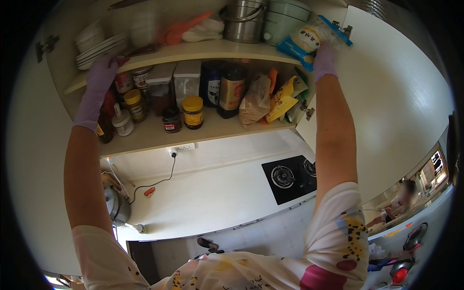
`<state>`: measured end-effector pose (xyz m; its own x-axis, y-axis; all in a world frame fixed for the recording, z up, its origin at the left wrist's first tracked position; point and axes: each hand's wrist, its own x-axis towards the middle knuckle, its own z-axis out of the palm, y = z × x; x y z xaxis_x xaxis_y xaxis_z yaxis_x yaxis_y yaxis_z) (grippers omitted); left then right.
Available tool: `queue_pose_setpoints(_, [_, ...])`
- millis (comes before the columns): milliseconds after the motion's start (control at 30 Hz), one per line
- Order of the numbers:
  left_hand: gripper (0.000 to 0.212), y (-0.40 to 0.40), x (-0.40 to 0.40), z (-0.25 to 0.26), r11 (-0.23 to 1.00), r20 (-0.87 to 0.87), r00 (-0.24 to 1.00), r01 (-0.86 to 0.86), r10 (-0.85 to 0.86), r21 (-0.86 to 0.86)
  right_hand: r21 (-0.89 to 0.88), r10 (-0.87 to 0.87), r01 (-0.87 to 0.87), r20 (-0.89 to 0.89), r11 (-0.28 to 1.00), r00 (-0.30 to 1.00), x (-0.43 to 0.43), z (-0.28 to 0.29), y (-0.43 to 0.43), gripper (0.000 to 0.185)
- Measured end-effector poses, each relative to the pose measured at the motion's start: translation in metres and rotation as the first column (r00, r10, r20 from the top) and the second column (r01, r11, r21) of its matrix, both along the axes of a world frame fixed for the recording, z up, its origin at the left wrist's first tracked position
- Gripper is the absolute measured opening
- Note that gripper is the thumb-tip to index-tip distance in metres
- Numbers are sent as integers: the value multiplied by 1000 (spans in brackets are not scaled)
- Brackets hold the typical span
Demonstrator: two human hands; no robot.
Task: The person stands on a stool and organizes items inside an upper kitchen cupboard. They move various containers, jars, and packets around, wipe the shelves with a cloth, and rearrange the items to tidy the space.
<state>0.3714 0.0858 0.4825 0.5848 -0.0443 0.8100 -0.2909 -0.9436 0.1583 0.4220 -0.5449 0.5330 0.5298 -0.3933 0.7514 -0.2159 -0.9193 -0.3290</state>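
Observation:
Both my hands wear purple gloves and reach up into an open wall cabinet. My right hand (pixel 325 59) grips a blue and clear plastic food bag (pixel 302 40) at the right end of the upper shelf, beside a pale green lidded pot (pixel 286 21). My left hand (pixel 103 70) is at the front edge of the upper shelf (pixel 174 52), just below stacked white plates (pixel 99 50). Something dark red shows at its fingertips; whether it is held is not plain. A steel pot with a handle (pixel 243 23) and an orange-red item (pixel 185 29) stand between my hands.
The lower shelf holds a yellow-lidded jar (pixel 193 112), a dark bottle (pixel 232 90), canisters and food bags. Open cabinet doors (pixel 391 94) flank me. Below are a white counter (pixel 214 195), a black gas hob (pixel 290 179), a plugged-in cord and a grey appliance (pixel 117 206).

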Motion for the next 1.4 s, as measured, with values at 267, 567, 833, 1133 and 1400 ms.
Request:
queue_pose_setpoints(267, [28,-3,-1,-3,997,32,998,-53,51,48,205,251,-360,418,910,873,-7,1,18,43])
queue_pose_setpoints(567, [32,17,15,-5,999,-46,998,-42,43,20,463,275,-716,704,523,655,-35,9,45,56])
queue_pose_setpoints(833, [29,-20,-13,3,998,-55,998,39,-42,-52,650,298,-740,682,169,667,-143,-34,73,55])
queue_pose_setpoints(1133, [27,-136,-33,8,955,-101,951,283,-291,-85,568,239,-803,767,178,595,-272,-127,74,51])
queue_pose_setpoints(1400, [41,-192,43,39,970,-456,885,182,-90,161,700,39,-705,706,119,707,-365,-200,86,50])
